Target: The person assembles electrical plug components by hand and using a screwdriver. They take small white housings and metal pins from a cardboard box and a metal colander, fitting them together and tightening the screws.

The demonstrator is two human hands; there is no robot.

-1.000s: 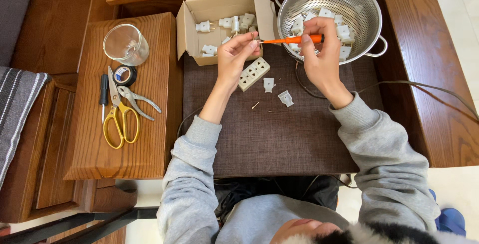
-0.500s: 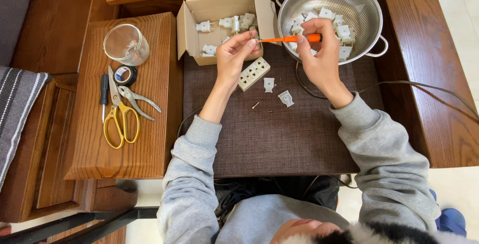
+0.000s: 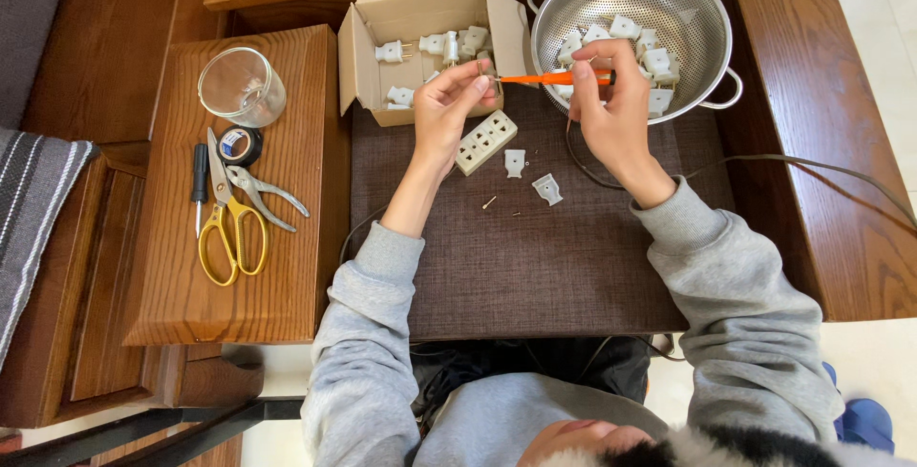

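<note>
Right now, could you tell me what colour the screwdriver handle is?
Orange; the screwdriver in the right hand shows best in the head view.

One glass, one colander, one box.

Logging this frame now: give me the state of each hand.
Left hand: fingers closed on a small metal part, too small to identify.
Right hand: closed around an orange screwdriver, tip toward the part.

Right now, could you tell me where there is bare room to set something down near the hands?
The brown mat lies bare between the loose plug pieces and the sleeves. The side table is free below the yellow scissors. It is crowded around the cardboard box, the colander and both hands.
</note>
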